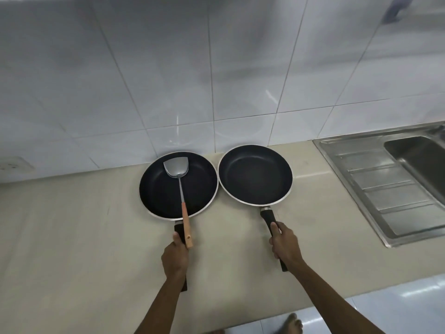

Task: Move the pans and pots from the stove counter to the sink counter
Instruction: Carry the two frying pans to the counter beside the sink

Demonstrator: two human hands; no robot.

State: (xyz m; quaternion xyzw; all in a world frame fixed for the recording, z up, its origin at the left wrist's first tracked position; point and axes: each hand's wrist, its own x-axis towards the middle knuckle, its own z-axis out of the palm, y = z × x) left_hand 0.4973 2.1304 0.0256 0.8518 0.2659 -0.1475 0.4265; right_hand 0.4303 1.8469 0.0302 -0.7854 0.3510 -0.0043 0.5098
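Two black frying pans sit side by side on the beige counter (72, 237), their pale rims touching or very nearly so; I cannot tell which. My left hand (174, 257) is wrapped around the black handle of the left pan (159, 189), fingers curled shut on it with the thumb lying along the top. My right hand (285, 244) is closed the same way on the black handle of the right pan (255, 174), thumb pointing up the handle toward the pan, and the handle's near end pokes out below my wrist.

Inside the left pan lies a metal spatula (179, 179). Its flat blade rests toward the far side of the pan, and its shaft runs back toward me over the near rim. Its wooden grip crosses above the pan's own handle and ends just beside my left thumb. I cannot tell whether my fingers also touch the wooden grip.

Both pans stand near the white tiled wall (168, 80) at the far edge of the counter. To the right, set into the same counter, is a steel sink (361, 150) with a ribbed drainboard, its basin at the far right edge of my view. The right pan is the nearer one to it, with bare counter between them. Whether the pans are resting flat or slightly lifted I cannot tell.
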